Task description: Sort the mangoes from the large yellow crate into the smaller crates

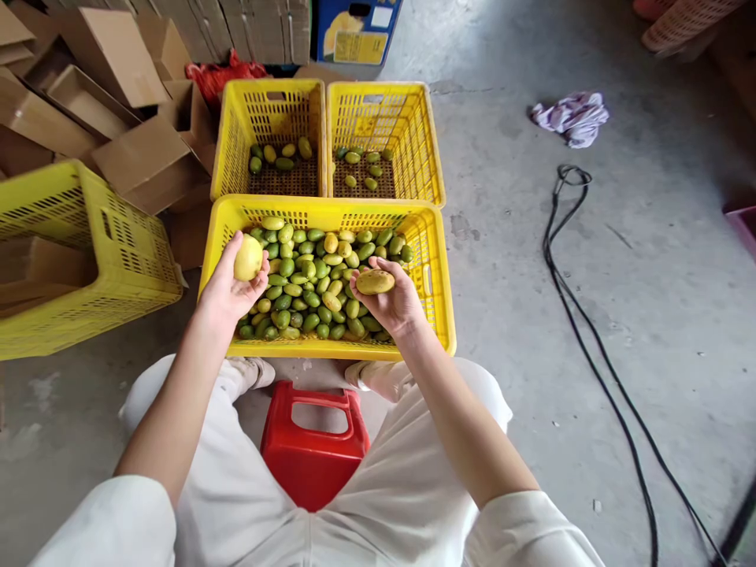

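My left hand is curled around a pale yellow, rounded fruit, raised over the left side of a large yellow crate. On the upturned palm of my right hand lies an oval, yellow-brown fruit with dark marks, the fingers bent about it. Beneath both hands the crate holds many smooth oval fruits, mostly green, some yellowish. Behind it stand two more yellow crates, a left one and a right one, each with several similar fruits at the bottom.
A red plastic stool is between my legs. To the left, a yellow-green crate stands beside piled cardboard boxes. A blue printed box is at the back. On the right floor lie a cloth and a looped black cable.
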A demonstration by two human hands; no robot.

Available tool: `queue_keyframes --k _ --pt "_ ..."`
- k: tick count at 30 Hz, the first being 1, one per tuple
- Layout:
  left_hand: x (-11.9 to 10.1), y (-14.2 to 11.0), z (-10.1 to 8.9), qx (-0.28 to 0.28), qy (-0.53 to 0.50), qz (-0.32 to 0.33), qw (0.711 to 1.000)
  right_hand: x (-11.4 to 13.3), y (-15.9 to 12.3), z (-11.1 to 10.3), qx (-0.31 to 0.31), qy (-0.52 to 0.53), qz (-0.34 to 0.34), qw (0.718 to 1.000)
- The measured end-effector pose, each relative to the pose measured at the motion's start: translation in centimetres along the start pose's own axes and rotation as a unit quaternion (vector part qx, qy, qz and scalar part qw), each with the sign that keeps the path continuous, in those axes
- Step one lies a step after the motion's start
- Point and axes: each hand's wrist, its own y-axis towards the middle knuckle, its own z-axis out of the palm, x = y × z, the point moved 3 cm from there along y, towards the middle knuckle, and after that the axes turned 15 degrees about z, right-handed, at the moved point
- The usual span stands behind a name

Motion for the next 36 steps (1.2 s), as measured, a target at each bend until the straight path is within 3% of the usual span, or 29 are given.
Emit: queue_keyframes --k 5,13,19,23,27,36 --pt "-0.2 -0.4 0.3 0.024 0.016 0.044 0.999 -0.5 -0.2 -0.2 -0.036 0.04 0.026 0.998" --pt "-0.4 -0.4 0.4 0.115 0.047 0.049 0.991 -0.6 1.0 -0.6 -0.042 0.022 0.023 0.999" --pt "-0.3 0.6 -0.5 0.099 0.086 0.1 0.986 -0.9 1.2 -0.9 -0.055 -0.037 0.046 0.997" --pt "-0.5 0.7 -0.7 0.097 0.093 0.137 0.981 -0.6 1.2 -1.2 -0.012 -0.038 0.093 0.995" --pt "-0.8 0.9 -0.7 0.083 0.09 0.123 0.985 0.4 0.9 -1.3 0.014 -0.054 0.097 0.994" --pt "-0.6 0.8 -0.4 0.054 0.06 0.092 0.992 2.4 1.3 -1.6 -0.016 -0.024 -0.02 0.999"
